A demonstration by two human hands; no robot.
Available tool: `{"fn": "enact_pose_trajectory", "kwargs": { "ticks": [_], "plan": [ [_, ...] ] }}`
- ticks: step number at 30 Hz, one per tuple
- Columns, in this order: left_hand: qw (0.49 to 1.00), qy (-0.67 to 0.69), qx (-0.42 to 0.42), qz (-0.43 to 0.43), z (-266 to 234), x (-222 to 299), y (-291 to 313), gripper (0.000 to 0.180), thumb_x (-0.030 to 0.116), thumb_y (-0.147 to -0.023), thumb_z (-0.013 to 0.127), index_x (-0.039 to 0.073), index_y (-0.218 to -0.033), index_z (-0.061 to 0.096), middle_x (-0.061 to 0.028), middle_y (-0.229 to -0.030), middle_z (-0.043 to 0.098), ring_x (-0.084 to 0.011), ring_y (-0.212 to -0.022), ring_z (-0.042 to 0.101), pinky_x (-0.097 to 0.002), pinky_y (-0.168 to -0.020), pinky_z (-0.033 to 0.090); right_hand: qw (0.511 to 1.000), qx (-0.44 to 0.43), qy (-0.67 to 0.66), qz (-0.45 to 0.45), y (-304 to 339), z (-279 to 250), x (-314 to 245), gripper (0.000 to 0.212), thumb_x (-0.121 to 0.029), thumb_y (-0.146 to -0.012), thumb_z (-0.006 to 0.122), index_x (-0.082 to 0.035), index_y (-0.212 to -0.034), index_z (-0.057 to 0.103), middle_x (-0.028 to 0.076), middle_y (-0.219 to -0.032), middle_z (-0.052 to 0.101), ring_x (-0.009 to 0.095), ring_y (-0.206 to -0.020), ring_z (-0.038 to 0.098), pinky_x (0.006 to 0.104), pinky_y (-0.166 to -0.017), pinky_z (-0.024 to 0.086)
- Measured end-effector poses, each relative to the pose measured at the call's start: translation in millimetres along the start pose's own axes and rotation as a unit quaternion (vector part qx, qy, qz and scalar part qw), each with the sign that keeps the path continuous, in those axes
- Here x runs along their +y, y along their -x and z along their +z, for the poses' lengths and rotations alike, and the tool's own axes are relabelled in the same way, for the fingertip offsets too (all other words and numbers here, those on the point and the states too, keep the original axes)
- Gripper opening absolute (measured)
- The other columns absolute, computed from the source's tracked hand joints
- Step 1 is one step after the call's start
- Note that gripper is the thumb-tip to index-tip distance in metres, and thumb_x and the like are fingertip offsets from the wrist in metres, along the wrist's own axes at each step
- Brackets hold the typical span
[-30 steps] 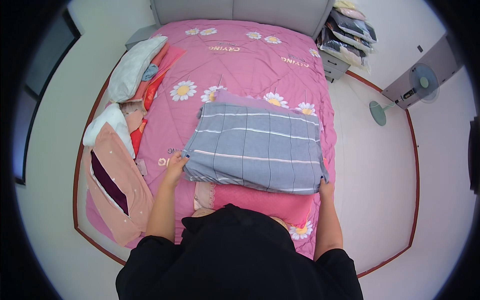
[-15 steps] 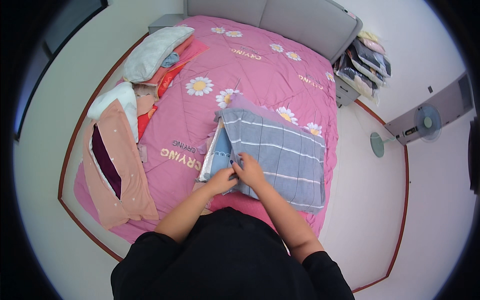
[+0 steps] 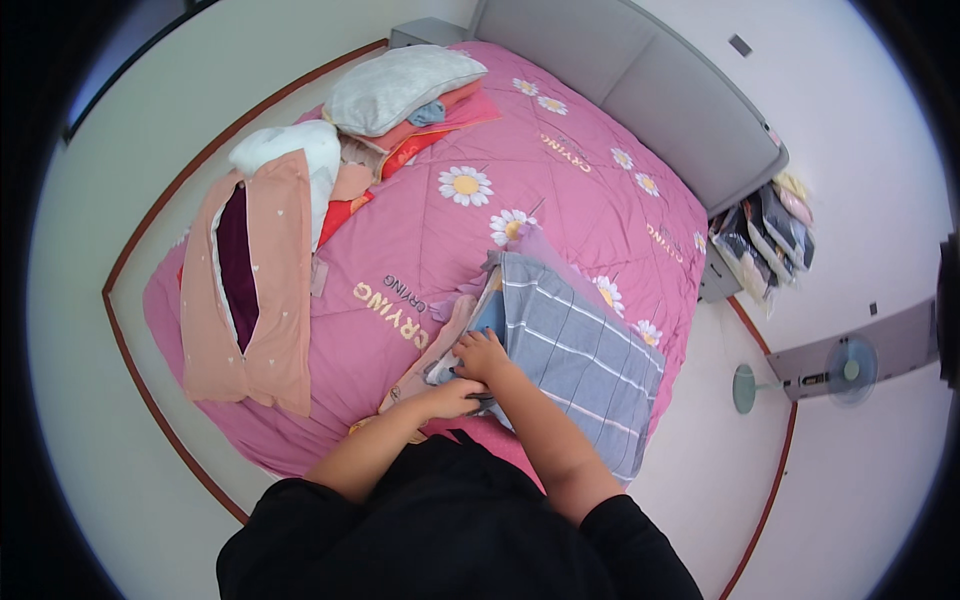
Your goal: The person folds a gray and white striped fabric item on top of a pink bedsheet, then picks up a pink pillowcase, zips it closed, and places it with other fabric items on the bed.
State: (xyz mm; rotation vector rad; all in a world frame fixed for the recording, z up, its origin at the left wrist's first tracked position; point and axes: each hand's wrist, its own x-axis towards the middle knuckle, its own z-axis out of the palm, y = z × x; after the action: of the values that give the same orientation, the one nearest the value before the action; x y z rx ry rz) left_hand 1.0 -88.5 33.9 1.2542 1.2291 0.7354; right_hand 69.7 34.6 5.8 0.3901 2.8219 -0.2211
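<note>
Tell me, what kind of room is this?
Most likely a bedroom: a bed under a pink daisy-print quilt, a grey padded headboard, pillows piled at one side, and a standing fan by the wall.

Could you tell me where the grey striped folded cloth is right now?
In the head view, the grey striped cloth lies right of centre on the pink bedspread, with both hands at its near-left edge.

Both your forearms enter from the lower edge and converge ahead of your torso — bare below dark sleeves. Your left hand [image 3: 452,398] lies low, fingers curled in a closed grip. Your right hand [image 3: 484,355] sits just beyond it, palm down, fingers bent — the two hands nearly touching.
</note>
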Motion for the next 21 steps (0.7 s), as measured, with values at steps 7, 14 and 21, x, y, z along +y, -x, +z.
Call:
{"fn": "enact_pose_trajectory", "kwargs": {
  "ticks": [7, 14, 21],
  "plan": [
    [0.924, 0.169, 0.343, 0.009, -28, -121, -6, 0.028, 0.008, -0.073, 0.052, -0.003, -0.099, 0.054, -0.0141, -0.089, 0.059, -0.0192, -0.083, 0.057, -0.0284, -0.072, 0.045, 0.989, 0.142, -0.046, 0.000, 14, -20, -2, 0.020, -0.030, -0.070, 0.055, -0.011, -0.070, 0.060, 0.000, -0.096, 0.055, 0.024, -0.105, 0.041, 0.0502, -0.093, 0.024],
    [0.960, 0.110, 0.230, -0.115, 5, -130, -63, 0.048, 0.030, -0.068, 0.063, -0.003, -0.101, 0.051, -0.0187, -0.093, 0.057, -0.0253, -0.086, 0.056, -0.0311, -0.075, 0.044, 0.963, 0.240, -0.118, 0.041, 61, -22, 6, 0.011, -0.020, -0.067, 0.055, -0.010, -0.063, 0.054, -0.001, -0.089, 0.059, 0.026, -0.107, 0.042, 0.0511, -0.091, 0.021],
    [0.917, -0.171, 0.237, -0.272, 18, -39, -76, 0.094, 0.043, -0.057, 0.070, 0.001, -0.126, 0.021, -0.0203, -0.112, 0.048, -0.0312, -0.102, 0.050, -0.0373, -0.084, 0.041, 0.928, 0.335, -0.133, 0.092, 95, -24, 9, 0.011, -0.017, -0.065, 0.055, -0.009, -0.059, 0.050, -0.002, -0.085, 0.058, 0.024, -0.103, 0.046, 0.0475, -0.091, 0.023]
  ]
}}
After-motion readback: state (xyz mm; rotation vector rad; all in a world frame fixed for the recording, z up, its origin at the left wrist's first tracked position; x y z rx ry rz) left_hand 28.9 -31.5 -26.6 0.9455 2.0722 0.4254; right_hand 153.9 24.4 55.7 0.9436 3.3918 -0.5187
